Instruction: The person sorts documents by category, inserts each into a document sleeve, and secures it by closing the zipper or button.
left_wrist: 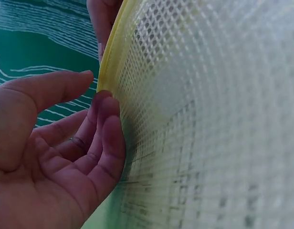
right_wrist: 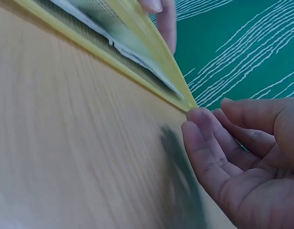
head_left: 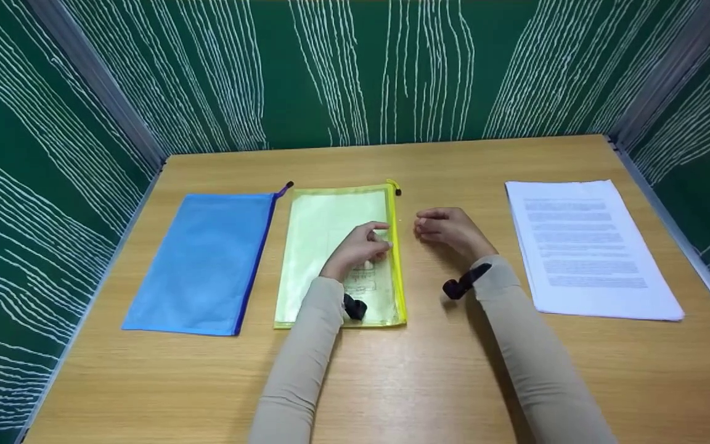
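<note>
Near edge: beige sleeves (head_left: 293,376) over wooden table (head_left: 404,382). Next, left hand (head_left: 358,250) over right half of yellow folder (head_left: 315,246): thumb well off fingers, fingers loosely bent, tips against or very near mesh, no pinch visible; can't tell exact contact. Right hand (head_left: 450,231) just right of same folder, loosely bent, thumb parted from fingers, nothing held. Yellow folder mid-table, gaping along zip side in right wrist view, with white paper (right_wrist: 101,31) inside. Probably light, limp, a bit slippery on wood; mesh likely to bow under fingers, contents easy to crease. Best hold: zip rim at right, likely stiffer, one corner pinned while pinching the other, gently. Well right: printed paper stack (head_left: 589,246). Left: blue folder (head_left: 201,265). Far right corner of yellow folder: zip pull (head_left: 394,186). Farthest: green wall (head_left: 275,92), white lines.
</note>
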Action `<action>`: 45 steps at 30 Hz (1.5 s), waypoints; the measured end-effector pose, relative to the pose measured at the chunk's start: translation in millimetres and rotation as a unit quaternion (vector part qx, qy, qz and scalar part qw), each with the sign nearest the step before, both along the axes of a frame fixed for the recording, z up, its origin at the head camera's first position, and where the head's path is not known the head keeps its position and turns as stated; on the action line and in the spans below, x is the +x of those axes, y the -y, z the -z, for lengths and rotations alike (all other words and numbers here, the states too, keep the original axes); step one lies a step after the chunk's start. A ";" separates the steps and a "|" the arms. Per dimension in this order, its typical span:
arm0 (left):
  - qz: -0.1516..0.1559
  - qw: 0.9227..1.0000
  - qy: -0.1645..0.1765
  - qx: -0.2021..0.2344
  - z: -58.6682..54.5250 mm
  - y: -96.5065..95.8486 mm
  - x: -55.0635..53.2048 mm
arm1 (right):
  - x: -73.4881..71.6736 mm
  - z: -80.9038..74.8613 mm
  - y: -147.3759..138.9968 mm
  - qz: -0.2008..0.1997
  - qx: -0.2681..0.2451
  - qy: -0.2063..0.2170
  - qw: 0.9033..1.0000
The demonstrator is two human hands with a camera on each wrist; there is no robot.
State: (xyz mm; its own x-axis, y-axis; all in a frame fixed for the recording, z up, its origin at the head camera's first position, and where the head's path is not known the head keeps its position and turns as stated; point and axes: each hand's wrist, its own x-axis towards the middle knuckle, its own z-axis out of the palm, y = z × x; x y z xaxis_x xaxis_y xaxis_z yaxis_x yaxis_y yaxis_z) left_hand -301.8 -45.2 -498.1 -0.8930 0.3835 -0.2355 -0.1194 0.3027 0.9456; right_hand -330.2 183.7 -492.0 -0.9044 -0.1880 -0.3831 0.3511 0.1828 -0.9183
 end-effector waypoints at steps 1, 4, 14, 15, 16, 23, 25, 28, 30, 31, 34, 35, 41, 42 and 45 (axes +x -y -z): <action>0.002 1.000 -0.012 -0.013 -2.0 1.2 -2.5 | -2.4 -0.7 0.2 0.001 0.008 0.000 1.000; 0.006 0.996 -0.056 -0.071 -5.5 4.3 -11.7 | -8.8 -3.0 2.0 0.003 0.034 -0.006 0.999; 0.044 0.962 -0.138 -0.230 -5.9 9.5 -42.3 | -26.4 -9.9 18.8 0.003 0.107 -0.043 0.993; 0.053 0.956 -0.140 -0.251 -5.6 9.8 -44.7 | -27.8 -9.6 20.7 -0.004 0.121 -0.058 0.991; 0.060 0.950 -0.140 -0.272 -5.6 10.3 -46.7 | -29.2 -8.8 22.6 -0.012 0.135 -0.073 0.988; 0.065 0.919 -0.124 -0.368 -1.7 16.7 -52.8 | -36.1 2.4 33.0 -0.072 0.218 -0.167 0.959; 0.065 0.916 -0.121 -0.376 1.1 17.7 -53.1 | -37.9 6.2 36.2 -0.076 0.224 -0.169 0.957; 0.074 0.915 -0.112 -0.382 3.5 18.7 -53.4 | -41.3 10.5 40.8 -0.081 0.224 -0.170 0.956; 0.085 0.914 -0.100 -0.383 4.3 19.3 -54.5 | -44.7 12.6 42.4 -0.082 0.223 -0.165 0.957; 0.091 0.915 -0.094 -0.383 4.3 19.5 -55.2 | -46.5 13.0 42.9 -0.084 0.224 -0.160 0.958; 0.106 0.916 -0.079 -0.379 4.0 18.8 -57.3 | -52.0 13.0 42.7 -0.088 0.229 -0.142 0.959; 0.108 0.917 -0.076 -0.377 3.9 18.1 -58.2 | -53.9 12.5 42.4 -0.089 0.232 -0.138 0.959; 0.113 0.917 -0.075 -0.374 0.9 12.4 -62.2 | -64.5 6.9 43.5 -0.102 0.267 -0.153 0.946; 0.113 0.917 -0.075 -0.375 0.3 11.7 -62.7 | -66.0 6.0 43.7 -0.106 0.277 -0.161 0.941; 0.114 0.915 -0.078 -0.379 -2.6 9.4 -64.5 | -70.1 3.5 43.5 -0.116 0.302 -0.191 0.927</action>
